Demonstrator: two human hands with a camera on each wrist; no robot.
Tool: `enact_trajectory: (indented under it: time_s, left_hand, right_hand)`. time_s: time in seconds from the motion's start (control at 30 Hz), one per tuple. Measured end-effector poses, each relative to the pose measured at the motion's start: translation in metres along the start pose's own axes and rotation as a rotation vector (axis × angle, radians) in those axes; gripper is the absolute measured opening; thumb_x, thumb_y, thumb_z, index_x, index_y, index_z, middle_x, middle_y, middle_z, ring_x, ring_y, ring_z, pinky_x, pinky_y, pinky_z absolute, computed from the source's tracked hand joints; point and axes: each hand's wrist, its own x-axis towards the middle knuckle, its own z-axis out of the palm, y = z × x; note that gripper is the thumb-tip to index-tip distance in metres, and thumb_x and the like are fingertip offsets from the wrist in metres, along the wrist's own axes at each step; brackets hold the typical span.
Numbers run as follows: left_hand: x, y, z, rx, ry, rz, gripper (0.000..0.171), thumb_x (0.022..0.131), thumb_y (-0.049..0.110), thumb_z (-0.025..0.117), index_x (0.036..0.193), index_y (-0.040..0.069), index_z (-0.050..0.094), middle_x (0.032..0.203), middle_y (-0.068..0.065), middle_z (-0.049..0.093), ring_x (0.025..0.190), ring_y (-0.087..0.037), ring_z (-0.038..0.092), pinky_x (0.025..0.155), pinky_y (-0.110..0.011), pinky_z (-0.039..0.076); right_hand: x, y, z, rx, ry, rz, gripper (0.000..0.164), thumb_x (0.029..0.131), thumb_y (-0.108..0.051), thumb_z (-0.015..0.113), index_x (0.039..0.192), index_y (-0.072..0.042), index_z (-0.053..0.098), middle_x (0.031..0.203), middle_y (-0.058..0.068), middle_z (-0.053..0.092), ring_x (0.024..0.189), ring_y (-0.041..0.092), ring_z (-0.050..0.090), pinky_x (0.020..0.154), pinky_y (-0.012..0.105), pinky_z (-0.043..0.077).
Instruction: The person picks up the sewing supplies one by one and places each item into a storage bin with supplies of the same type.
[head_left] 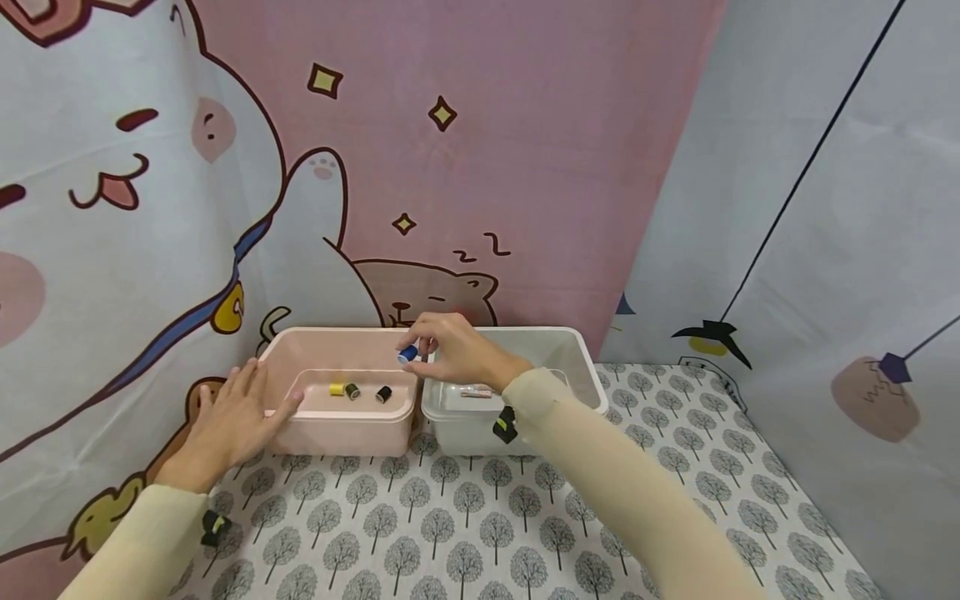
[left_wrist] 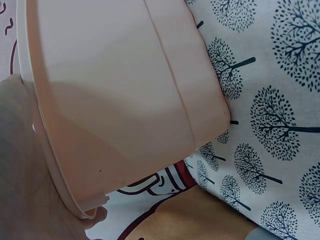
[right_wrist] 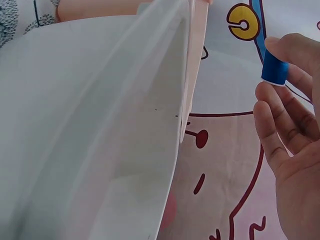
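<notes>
My right hand (head_left: 457, 350) pinches a blue thread spool (head_left: 407, 354) between thumb and fingers, above the inner rims of two bins. In the right wrist view the same spool (right_wrist: 274, 69) shows its white end. My left hand (head_left: 232, 421) rests against the left front corner of the pink bin (head_left: 337, 425), fingers extended; the left wrist view shows it at that bin's rim (left_wrist: 42, 130). Inside the pink bin lie a yellow spool (head_left: 337, 389), a dark green spool (head_left: 352, 391) and a black spool (head_left: 384, 394).
A pale grey-white bin (head_left: 480, 433) stands right of the pink one, partly behind my right arm. Small pinkish-white items (head_left: 476, 392) lie in it; their kind is unclear. A tree-print cloth (head_left: 450, 525) covers the table. Cartoon-printed curtains (head_left: 525, 167) hang behind and beside it.
</notes>
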Motion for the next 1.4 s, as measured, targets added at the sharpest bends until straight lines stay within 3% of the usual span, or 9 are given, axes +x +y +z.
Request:
enact_trajectory:
  time_s: [0.2,0.37,1.0,1.4]
  left_hand:
    - [-0.001,-0.002,0.003,0.0,0.0,-0.006,0.115,0.117,0.079,0.035,0.179,-0.015,0.016,0.186,-0.046,0.014,0.17,-0.074,0.016,0.13,-0.098,0.005]
    - [-0.003,-0.003,0.005,0.002,0.002,-0.008,0.115,0.117,0.079,0.036,0.179,-0.016,0.018,0.186,-0.046,0.014,0.17,-0.075,0.017,0.13,-0.098,0.006]
    - [-0.004,-0.002,0.002,0.019,0.011,-0.006,0.114,0.117,0.079,0.034,0.179,-0.016,0.018,0.187,-0.045,0.012,0.171,-0.074,0.016,0.131,-0.098,0.005]
    - [0.001,0.0,0.001,0.011,0.01,-0.002,0.114,0.117,0.079,0.034,0.18,-0.014,0.016,0.188,-0.044,0.011,0.172,-0.073,0.015,0.131,-0.098,0.005]
  right_hand:
    - [0.017,0.003,0.009,0.013,-0.013,0.001,0.026,0.104,-0.017,0.088,0.129,-0.011,0.087,0.122,0.007,0.083,0.1,0.019,0.081,0.089,0.027,0.07]
    - [0.031,0.006,0.017,-0.004,-0.001,0.006,0.025,0.103,-0.018,0.089,0.127,-0.01,0.087,0.122,0.007,0.085,0.101,0.02,0.082,0.087,0.019,0.064]
    - [0.07,0.015,0.019,-0.001,-0.06,0.203,0.026,0.108,-0.022,0.087,0.131,-0.012,0.087,0.124,0.004,0.084,0.106,0.015,0.08,0.089,0.024,0.066]
    - [0.08,0.021,0.022,-0.024,-0.075,0.287,0.025,0.108,-0.021,0.086,0.131,-0.011,0.089,0.124,0.005,0.084,0.101,0.013,0.077,0.086,0.024,0.065]
